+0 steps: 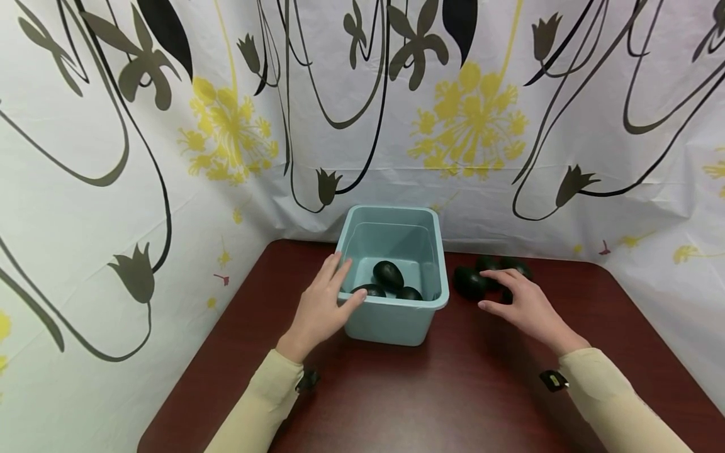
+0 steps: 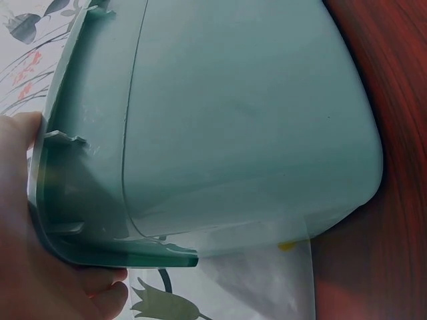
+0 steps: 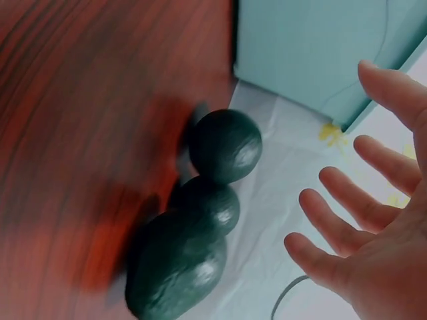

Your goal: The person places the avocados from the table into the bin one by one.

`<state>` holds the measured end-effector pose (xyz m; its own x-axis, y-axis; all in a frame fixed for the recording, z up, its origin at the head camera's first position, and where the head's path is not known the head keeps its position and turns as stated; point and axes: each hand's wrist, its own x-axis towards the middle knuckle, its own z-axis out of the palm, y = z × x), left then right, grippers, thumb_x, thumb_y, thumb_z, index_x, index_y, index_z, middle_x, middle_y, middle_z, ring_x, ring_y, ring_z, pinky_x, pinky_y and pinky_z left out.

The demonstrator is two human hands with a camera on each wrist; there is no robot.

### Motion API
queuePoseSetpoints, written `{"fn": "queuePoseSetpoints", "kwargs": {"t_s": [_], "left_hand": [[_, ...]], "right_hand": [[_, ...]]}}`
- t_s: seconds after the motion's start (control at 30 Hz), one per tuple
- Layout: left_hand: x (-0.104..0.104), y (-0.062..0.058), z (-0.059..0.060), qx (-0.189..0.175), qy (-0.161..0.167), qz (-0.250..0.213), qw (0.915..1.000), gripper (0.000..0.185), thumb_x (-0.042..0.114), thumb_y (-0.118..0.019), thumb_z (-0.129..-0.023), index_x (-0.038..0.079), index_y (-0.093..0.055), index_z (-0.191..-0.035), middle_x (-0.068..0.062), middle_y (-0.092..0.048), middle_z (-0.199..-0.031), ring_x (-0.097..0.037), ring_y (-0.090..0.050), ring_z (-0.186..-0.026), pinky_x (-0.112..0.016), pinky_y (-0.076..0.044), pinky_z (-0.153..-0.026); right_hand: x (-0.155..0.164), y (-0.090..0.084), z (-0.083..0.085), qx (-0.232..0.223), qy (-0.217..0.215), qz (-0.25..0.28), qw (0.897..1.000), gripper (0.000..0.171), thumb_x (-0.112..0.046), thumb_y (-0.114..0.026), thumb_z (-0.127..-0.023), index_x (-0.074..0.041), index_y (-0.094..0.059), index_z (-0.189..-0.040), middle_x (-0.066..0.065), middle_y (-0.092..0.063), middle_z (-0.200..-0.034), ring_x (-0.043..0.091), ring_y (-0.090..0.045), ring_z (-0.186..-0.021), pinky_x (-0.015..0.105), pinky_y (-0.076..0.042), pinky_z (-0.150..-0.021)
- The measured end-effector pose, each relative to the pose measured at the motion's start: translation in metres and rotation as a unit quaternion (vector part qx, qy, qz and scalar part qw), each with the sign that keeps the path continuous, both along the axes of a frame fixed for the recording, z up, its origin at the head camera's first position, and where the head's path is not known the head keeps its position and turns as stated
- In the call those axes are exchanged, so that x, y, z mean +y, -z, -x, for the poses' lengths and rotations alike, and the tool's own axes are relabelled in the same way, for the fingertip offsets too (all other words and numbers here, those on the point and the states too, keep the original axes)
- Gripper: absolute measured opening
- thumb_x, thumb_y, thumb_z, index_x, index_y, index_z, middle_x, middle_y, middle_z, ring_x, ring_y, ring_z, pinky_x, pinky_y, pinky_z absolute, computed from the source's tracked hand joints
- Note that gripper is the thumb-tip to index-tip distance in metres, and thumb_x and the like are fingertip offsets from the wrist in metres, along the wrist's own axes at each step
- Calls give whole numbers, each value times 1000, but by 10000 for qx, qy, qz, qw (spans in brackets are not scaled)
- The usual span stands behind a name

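A pale blue-green plastic bin point(image 1: 391, 321) holds three dark green avocados, one of them point(image 1: 388, 276) in full view and two partly behind the near rim. My left hand point(image 1: 324, 302) rests at the bin's near left corner, fingers extended over the rim point(image 2: 40, 200). Right of the bin lies a group of avocados point(image 1: 469, 283), partly covered by my right hand point(image 1: 527, 305). That hand hovers over them with fingers spread and nothing in its grasp. In the right wrist view, three avocados point(image 3: 225, 146) sit in a row below the fingers.
The bin stands on a dark red-brown wooden table point(image 1: 453, 396), close to its far edge. A white floral-patterned cloth point(image 1: 362, 145) hangs behind the table and along its left side.
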<state>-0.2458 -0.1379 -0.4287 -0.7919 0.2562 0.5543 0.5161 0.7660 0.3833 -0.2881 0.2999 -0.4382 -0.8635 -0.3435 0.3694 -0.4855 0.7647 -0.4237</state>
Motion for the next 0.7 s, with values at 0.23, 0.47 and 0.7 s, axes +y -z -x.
{"fn": "queuePoseSetpoints", "kwargs": {"t_s": [0.23,0.47,0.7], "left_hand": [[1,-1,-1,-27,10,-32,10000,76,65,-46,-99,13,-43,-155,-11,-28,-163,-25,-28,-149,-54,-48,-99],[2,-1,-2,-48,0,-62,10000,75,64,-47,-99,13,-43,-154,-12,-28,-163,-25,-29,-148,-54,-48,-98],[1,0,-1,-33,-10,-49,10000,75,65,-46,-99,13,-44,-154,-11,-28,-163,-24,-28,-149,-53,-48,-98]], "right_hand": [[12,9,2,-151,142,-148,9997,61,-43,-79,-87,-18,-58,-139,9,-54,-131,38,-55,-117,60,-45,-87],[20,16,2,-461,226,-339,9981,57,-36,-77,-90,-11,-59,-138,16,-52,-133,44,-54,-118,64,-45,-88],[25,24,4,-361,181,-437,9982,56,-37,-77,-90,-7,-61,-134,22,-53,-131,48,-52,-117,66,-43,-88]]}}
